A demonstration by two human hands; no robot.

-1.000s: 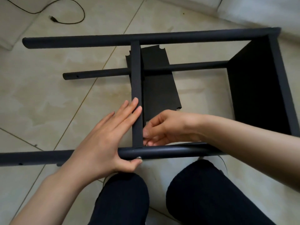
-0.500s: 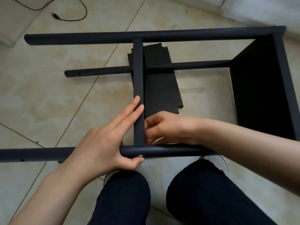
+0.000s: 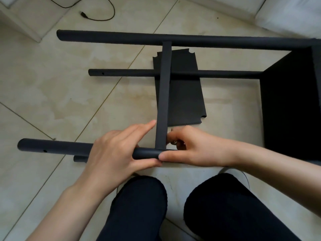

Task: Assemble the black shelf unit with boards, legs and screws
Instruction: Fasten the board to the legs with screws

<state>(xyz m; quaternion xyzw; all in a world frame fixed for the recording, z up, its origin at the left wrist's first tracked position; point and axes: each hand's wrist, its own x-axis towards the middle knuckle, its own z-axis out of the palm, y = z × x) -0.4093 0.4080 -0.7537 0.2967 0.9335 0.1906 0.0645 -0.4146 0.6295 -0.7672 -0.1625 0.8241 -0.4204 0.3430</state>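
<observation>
A: We see the left hand (image 3: pixel 114 153) wrapped over the near leg (image 3: pixel 55 147), thumb under the tube and fingers laid across the top; its forefinger stretches up along the left side of the middle board (image 3: pixel 164 94).

B: And the right hand (image 3: pixel 189 148) grasps the same leg just right of that board, thumb pressed on the tube's near side, thumb tips almost meeting. Its curled fingers tuck in beside the board's right face where board meets leg. We make out a small glint between those fingers, but we cannot tell what it is.

A: Moving outward, the middle board stands on edge, running from the near leg away to the far leg (image 3: pixel 121 37). A third leg (image 3: pixel 125 73) lies lower, passing behind the board.

B: A short stub of a fourth leg (image 3: pixel 79 158) shows just beneath the near one, left of the wrist.

A: At the right, the end board (image 3: pixel 291 110) closes the frame, meeting the legs there.

B: The whole shelf unit lies on its side on a pale tiled floor (image 3: pixel 52 94). A black cable (image 3: pixel 97 14) curls at the top, and our dark-trousered knees (image 3: pixel 139 206) sit just below the near leg.
</observation>
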